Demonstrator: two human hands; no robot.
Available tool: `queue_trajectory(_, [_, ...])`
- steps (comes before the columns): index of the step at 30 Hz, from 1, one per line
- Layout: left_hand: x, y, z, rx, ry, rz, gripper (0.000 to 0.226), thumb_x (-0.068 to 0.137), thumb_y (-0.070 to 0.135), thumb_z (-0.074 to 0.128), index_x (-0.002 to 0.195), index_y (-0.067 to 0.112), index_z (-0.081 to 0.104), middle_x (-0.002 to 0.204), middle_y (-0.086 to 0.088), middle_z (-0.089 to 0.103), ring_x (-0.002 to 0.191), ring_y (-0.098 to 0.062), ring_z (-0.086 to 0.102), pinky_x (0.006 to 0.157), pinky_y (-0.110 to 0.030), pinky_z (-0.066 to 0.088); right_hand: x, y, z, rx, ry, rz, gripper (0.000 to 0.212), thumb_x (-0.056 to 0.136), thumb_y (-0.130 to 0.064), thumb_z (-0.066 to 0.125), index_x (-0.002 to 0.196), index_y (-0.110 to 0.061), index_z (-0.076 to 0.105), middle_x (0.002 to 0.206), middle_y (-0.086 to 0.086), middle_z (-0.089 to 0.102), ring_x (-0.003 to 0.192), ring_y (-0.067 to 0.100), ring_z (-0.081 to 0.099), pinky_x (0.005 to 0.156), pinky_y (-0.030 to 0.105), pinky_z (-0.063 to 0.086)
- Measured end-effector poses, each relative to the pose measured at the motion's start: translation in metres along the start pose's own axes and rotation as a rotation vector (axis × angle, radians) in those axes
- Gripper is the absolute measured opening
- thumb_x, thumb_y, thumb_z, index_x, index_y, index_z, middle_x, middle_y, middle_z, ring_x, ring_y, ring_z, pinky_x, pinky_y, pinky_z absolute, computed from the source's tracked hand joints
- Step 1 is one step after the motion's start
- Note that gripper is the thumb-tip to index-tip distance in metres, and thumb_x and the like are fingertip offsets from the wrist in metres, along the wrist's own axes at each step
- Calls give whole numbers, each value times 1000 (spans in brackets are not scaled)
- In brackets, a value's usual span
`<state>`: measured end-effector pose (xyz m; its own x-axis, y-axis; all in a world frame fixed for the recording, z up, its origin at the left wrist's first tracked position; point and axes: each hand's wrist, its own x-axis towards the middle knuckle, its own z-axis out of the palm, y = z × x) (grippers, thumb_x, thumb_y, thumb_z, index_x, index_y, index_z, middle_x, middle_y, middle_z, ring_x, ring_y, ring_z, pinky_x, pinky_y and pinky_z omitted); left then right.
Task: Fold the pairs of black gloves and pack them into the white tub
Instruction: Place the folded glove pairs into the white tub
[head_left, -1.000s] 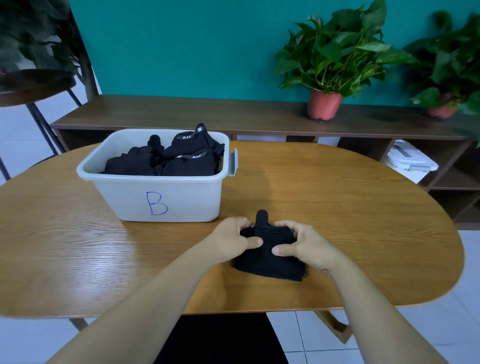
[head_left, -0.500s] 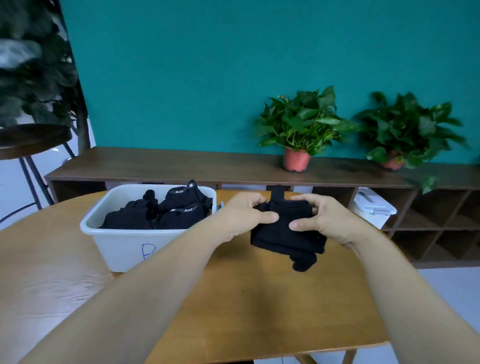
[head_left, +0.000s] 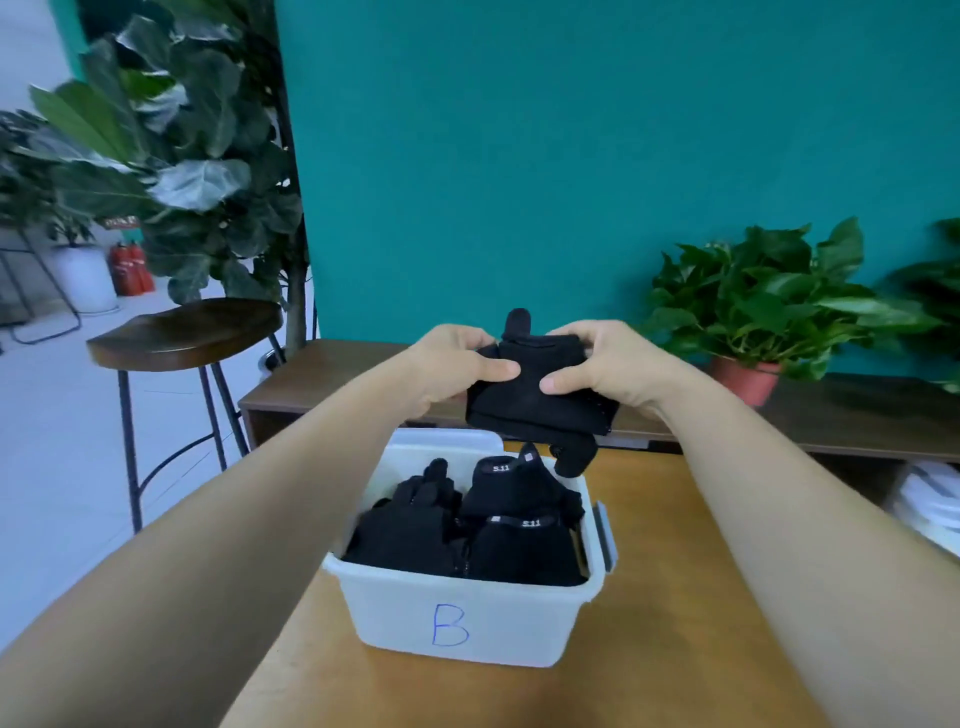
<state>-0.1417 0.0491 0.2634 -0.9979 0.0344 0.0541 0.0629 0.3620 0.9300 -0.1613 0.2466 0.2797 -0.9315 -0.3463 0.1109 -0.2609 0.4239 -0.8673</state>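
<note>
White tub (head_left: 498, 613) marked "B", gloves (head_left: 511, 530) tagged "5.11"

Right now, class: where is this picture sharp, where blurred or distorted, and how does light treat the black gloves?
Head view: the blue B on the white tub is sharp; the leafy plant at left is smeared; wide-angle stretch swells both forearms near the bottom corners; soft, even light leaves the held folded pair nearly featureless black.

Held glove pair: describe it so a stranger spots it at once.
Find the tub marked B on the table. Above its far rim, left hand and right hand grip a folded glove pair. Unlike the pairs in the tub, it hangs midair.
</note>
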Motion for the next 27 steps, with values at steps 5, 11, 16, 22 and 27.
queue_trajectory(5, [19,-52,-47,-46,71,-109,18,92,9,70,108,5,68,108,-13,74,98,-25,73,91,-37,58,60,15,64,66,-72,8,41,74,10,75,107,-13,65,109,17,69,91,27,67,88,44,57])
queue_trajectory(11, [23,-104,-68,41,72,-172,17,89,10,73,105,7,71,102,-9,76,94,-21,72,92,-34,57,81,44,115,71,-129,60,49,75,2,79,116,-20,61,110,10,69,97,26,69,86,42,58])
queue_trajectory(16, [6,-131,-67,213,7,-284,32,86,21,78,116,16,68,103,-1,72,85,-9,67,71,-11,52,65,74,144,61,-199,138,40,72,-4,82,98,-30,65,103,10,72,91,26,72,84,41,59])
queue_trajectory(22, [1,-132,-62,512,20,-253,52,86,34,76,134,26,56,123,2,60,85,-3,53,53,-3,36,59,82,154,53,-237,177,39,77,-4,79,103,-27,62,101,0,70,86,16,69,79,30,58])
queue_trajectory(27, [-1,-130,-60,676,19,-225,65,84,42,77,141,30,49,138,4,55,113,-12,55,82,-20,34,56,89,159,-12,-222,172,39,78,-11,78,113,-22,62,101,-4,68,89,16,67,86,37,57])
